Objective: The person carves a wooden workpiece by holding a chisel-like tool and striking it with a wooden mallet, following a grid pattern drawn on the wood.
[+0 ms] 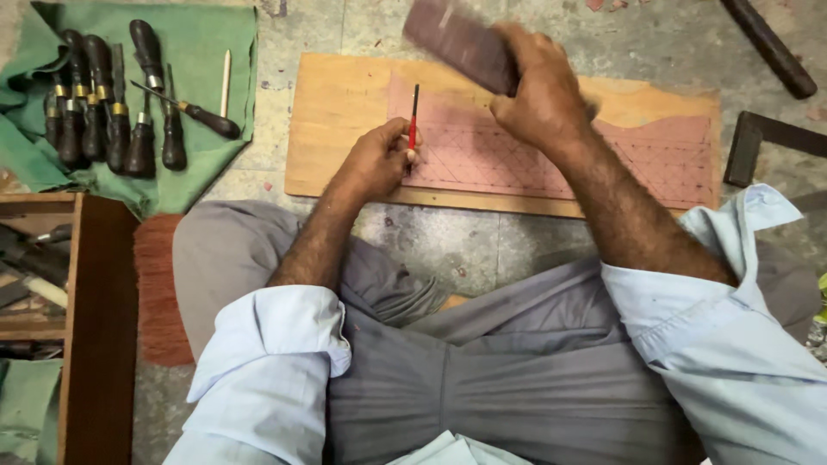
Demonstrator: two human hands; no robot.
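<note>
Here left hand (376, 161) grips red chisel (413, 120) on board (345, 129); right hand (541, 95) grips mallet (461, 43); tools (112, 112) leftward.

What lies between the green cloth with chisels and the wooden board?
In the head view, only bare stone floor lies between the green cloth and the wooden board.

The person wears a pale blue shirt; its left sleeve (267, 344) at lower left and right sleeve (732, 301) at lower right are both rolled up into thick, creased cuffs, leaving hairy forearms bare. Loose grey trousers (482, 370), pleated and wrinkled, fill the lower centre of the frame.
</note>
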